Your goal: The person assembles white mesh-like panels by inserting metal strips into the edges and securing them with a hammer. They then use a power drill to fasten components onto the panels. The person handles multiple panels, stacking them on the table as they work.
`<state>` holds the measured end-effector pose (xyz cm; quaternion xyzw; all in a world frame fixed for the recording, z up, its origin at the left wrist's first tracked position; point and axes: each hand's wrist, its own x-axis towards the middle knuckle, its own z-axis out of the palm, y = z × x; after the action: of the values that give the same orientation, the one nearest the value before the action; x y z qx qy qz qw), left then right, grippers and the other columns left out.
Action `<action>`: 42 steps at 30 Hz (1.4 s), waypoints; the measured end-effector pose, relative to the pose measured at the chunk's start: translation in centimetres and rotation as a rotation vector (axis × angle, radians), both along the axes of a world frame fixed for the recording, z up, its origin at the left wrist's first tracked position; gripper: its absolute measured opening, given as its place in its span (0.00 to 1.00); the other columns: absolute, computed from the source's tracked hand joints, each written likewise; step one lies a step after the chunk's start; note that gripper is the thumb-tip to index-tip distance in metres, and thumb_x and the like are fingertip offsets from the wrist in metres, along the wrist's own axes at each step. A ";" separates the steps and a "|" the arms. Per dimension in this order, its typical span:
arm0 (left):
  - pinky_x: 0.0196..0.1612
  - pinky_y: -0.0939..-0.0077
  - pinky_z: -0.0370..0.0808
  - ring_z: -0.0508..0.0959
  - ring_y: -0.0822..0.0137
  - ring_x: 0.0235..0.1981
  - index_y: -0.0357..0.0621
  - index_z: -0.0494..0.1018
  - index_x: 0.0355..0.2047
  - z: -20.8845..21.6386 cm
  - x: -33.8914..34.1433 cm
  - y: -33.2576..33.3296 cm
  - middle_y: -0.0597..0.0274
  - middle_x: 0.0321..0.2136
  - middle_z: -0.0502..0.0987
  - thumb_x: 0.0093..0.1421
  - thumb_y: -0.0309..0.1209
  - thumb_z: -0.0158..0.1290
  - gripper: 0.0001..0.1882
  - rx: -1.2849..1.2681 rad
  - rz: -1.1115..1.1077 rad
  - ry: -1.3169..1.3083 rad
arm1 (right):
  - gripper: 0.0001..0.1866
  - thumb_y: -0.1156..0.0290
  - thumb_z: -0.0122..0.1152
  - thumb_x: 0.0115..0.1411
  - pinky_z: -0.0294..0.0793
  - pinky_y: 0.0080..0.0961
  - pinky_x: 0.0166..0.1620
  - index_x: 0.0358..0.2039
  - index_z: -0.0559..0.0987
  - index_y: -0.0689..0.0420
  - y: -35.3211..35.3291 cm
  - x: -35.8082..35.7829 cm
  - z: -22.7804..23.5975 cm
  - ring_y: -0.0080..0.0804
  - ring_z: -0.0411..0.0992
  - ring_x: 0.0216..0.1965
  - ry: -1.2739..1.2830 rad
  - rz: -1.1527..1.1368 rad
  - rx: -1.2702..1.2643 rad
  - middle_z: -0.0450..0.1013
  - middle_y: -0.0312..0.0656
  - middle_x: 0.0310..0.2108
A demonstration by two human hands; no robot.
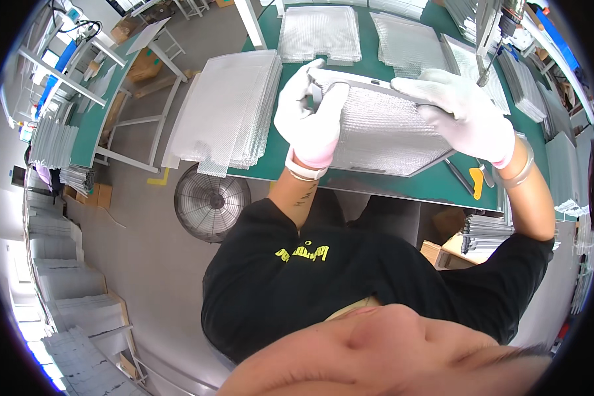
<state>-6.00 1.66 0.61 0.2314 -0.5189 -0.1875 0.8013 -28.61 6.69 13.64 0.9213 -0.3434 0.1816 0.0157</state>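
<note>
Both my hands wear white gloves and hold a silver metal mesh filter panel (pixel 386 135) with a thin grey frame, tilted over the near part of the green worktable (pixel 376 187). My left hand (pixel 310 122) is closed round its left upper corner, thumb on the front face. My right hand (pixel 452 105) grips the far frame edge toward the right, fingers along the rim. A small dark slot shows in that edge between the hands. The panel's back side is hidden. A yellow-handled tool (pixel 476 183) and a dark-handled tool (pixel 460 177) lie right of the panel.
Stacked mesh sheets (pixel 228 105) overhang the table's left edge; more mesh sheets (pixel 320 33) lie at the back. A suspended power driver (pixel 508 23) hangs at the far right. Grey frames (pixel 521 86) are stacked right. A floor fan (pixel 212 203) stands left below the table.
</note>
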 end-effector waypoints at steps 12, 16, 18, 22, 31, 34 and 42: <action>0.43 0.77 0.77 0.79 0.69 0.40 0.30 0.76 0.49 -0.8 1.9 -0.5 0.52 0.44 0.80 0.59 0.16 0.57 0.16 0.008 0.180 -0.172 | 0.28 0.82 0.58 0.56 0.72 0.37 0.41 0.59 0.76 0.55 -0.7 0.4 0.4 0.47 0.71 0.33 -0.106 0.109 0.105 0.69 0.48 0.30; 0.42 0.79 0.76 0.77 0.73 0.38 0.31 0.74 0.53 -0.2 1.7 -0.6 0.57 0.44 0.78 0.59 0.16 0.58 0.20 0.046 -0.018 -0.009 | 0.27 0.82 0.58 0.56 0.72 0.37 0.41 0.58 0.76 0.55 -0.7 0.6 0.5 0.47 0.71 0.34 -0.070 0.087 0.087 0.70 0.49 0.31; 0.43 0.79 0.74 0.75 0.74 0.38 0.33 0.73 0.53 -0.2 2.2 -0.7 0.58 0.45 0.77 0.59 0.17 0.58 0.21 0.046 -0.046 -0.113 | 0.27 0.82 0.58 0.56 0.72 0.37 0.41 0.58 0.76 0.56 -0.6 0.7 0.6 0.47 0.72 0.34 -0.053 0.071 0.083 0.71 0.49 0.32; 0.48 0.78 0.72 0.75 0.73 0.40 0.35 0.72 0.52 -0.1 3.0 -1.3 0.59 0.45 0.77 0.60 0.18 0.56 0.19 -0.062 -0.104 -0.209 | 0.26 0.82 0.58 0.56 0.72 0.37 0.42 0.57 0.77 0.56 -0.4 0.6 0.8 0.48 0.72 0.35 -0.050 0.089 0.076 0.71 0.49 0.32; 0.41 0.78 0.74 0.76 0.72 0.38 0.39 0.70 0.48 -0.3 3.6 -1.6 0.57 0.41 0.76 0.61 0.15 0.52 0.16 -0.110 -0.497 -0.027 | 0.24 0.81 0.58 0.56 0.73 0.37 0.42 0.55 0.78 0.57 -0.2 0.6 0.8 0.48 0.73 0.36 -0.101 0.109 0.132 0.73 0.50 0.32; 0.45 0.75 0.73 0.76 0.69 0.40 0.41 0.68 0.49 -0.4 4.1 -2.1 0.55 0.41 0.75 0.63 0.17 0.50 0.15 -0.126 -0.565 -0.049 | 0.22 0.80 0.60 0.56 0.74 0.37 0.44 0.53 0.78 0.57 -0.5 0.8 1.1 0.49 0.75 0.38 -0.095 0.133 0.090 0.75 0.51 0.34; 0.43 0.77 0.72 0.74 0.71 0.38 0.40 0.68 0.48 -0.6 4.0 -1.8 0.57 0.40 0.74 0.62 0.17 0.52 0.14 -0.114 -0.459 -0.083 | 0.14 0.71 0.62 0.60 0.74 0.34 0.44 0.45 0.74 0.60 -2.7 7.1 1.4 0.50 0.75 0.38 -0.117 0.115 0.205 0.75 0.52 0.36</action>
<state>-1.98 -0.16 -0.03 0.0694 -0.6001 -0.3257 0.7273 -21.54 4.00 15.02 0.9241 -0.3069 0.1998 -0.1091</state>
